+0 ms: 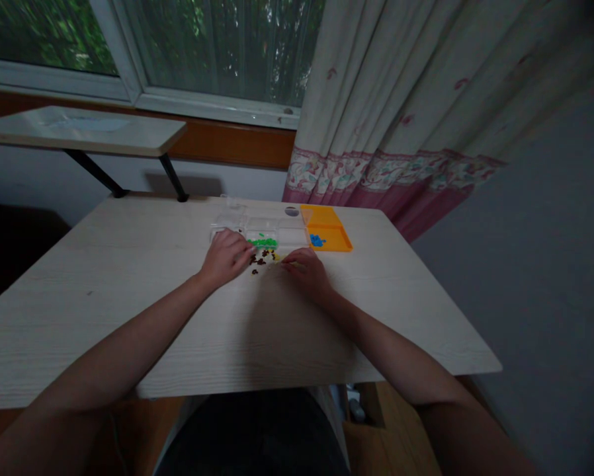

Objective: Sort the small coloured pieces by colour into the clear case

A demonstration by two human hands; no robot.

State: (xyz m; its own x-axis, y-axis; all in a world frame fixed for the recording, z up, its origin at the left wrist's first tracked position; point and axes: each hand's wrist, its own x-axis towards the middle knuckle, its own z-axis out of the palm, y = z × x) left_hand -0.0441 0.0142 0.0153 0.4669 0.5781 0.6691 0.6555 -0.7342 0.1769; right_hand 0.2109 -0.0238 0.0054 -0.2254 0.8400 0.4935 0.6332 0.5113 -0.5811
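Observation:
My left hand (226,256) rests at the front left of a clear plastic compartment box (292,237), its fingers bent together near the small dark brown pieces (260,262) on the table. Whatever those fingers hold is too small to make out. Across the loose pieces, my right hand (304,270) has its thumb and fingers pinched together low over the tabletop. Some small yellow pieces (277,258) lie by its fingertips; what sits in the pinch is unclear. Bright green pieces (264,243) fill part of one compartment, between the two hands.
An orange tray (329,217) with small blue pieces (317,240) adjoins the clear box on the right. The pale wooden table (178,344) carries a raised shelf (143,135) at back left. A curtain (356,132) hangs behind, and a wall stands right.

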